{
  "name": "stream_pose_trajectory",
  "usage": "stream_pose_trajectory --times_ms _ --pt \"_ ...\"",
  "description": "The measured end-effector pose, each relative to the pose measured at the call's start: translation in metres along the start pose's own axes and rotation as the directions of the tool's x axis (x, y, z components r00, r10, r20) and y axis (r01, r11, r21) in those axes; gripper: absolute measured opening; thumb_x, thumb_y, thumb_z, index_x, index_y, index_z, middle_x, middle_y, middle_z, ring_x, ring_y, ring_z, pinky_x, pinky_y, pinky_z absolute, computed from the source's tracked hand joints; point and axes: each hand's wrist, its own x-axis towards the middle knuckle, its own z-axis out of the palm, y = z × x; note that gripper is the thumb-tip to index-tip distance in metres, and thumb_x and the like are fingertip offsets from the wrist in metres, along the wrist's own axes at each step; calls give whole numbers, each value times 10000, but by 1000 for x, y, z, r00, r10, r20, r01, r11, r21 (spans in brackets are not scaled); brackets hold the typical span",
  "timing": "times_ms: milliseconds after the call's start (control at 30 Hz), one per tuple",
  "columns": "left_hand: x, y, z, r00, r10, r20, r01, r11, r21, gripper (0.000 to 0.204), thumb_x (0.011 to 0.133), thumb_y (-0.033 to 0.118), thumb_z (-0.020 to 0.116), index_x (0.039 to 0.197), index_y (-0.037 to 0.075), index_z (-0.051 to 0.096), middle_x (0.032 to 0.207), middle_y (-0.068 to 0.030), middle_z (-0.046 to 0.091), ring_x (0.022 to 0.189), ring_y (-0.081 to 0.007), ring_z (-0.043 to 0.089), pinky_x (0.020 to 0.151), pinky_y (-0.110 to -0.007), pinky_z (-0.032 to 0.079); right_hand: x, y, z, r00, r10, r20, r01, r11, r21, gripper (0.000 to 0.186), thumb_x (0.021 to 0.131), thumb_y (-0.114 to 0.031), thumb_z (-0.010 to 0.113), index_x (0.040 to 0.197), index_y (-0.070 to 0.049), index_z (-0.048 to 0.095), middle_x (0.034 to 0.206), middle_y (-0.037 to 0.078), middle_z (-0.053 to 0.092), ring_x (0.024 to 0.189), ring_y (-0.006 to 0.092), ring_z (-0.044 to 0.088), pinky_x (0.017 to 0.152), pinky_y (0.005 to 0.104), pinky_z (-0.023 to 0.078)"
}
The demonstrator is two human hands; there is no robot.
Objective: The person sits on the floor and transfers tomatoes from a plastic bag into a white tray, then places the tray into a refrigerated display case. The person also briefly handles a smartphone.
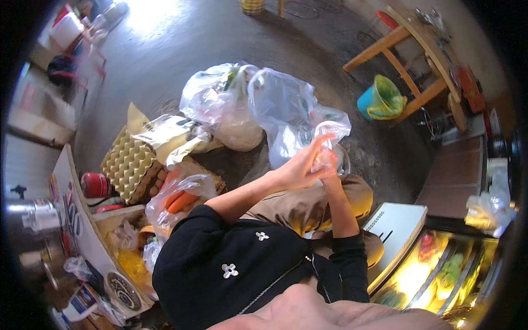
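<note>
My left hand (303,166) and my right hand (329,169) meet in front of me on a thin clear plastic bag (334,127) with something pinkish inside, its gathered top upright above my fingers. My left fingers overlap my right hand, hiding part of it. Just beyond are more filled plastic bags (280,104), including a bulky one (214,93) with something green inside, and crumpled cream packaging (162,137). To my left, orange carrots (181,202) show in a clear bag, near stacked egg trays (125,162) with brown eggs.
An open, lit chiller (440,275) with produce is at lower right beside a pale panel (393,225). A wooden frame (401,66) and blue bucket (368,104) stand at upper right. A cluttered low crate (129,242), red cylinder (94,184) and appliances line the left.
</note>
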Motion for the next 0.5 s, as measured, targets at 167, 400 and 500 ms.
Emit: stream_pose_trajectory --times_ms 167,400,500 --pt "-25 -27 -99 777 360 -516 146 694 705 870 867 232 760 1494 -19 213 1376 -235 425 1214 -365 507 1076 -481 366 38 -15 -45 986 136 -99 -111 967 229 292 933 -89 616 1207 10 611 1098 81 667 982 205 633 887 345 518" --pt "-13 -172 -95 859 -460 226 453 476 -753 790 905 367 712 1494 35 303 1422 -130 473 1280 -266 491 1084 -432 406 53 -30 -63 884 374 280 -464 628 625 349 976 -194 587 1265 2 568 1219 125 610 1067 209 581 963 342 470" --pt "17 -76 -12 909 -311 276 413 755 -509 1205 705 366 894 1555 29 109 1507 -175 292 1435 -282 269 1199 -417 215 14 -23 -39 871 331 363 -472 769 431 391 967 -186 600 1306 -2 539 1260 136 593 1122 214 563 1000 346 443"
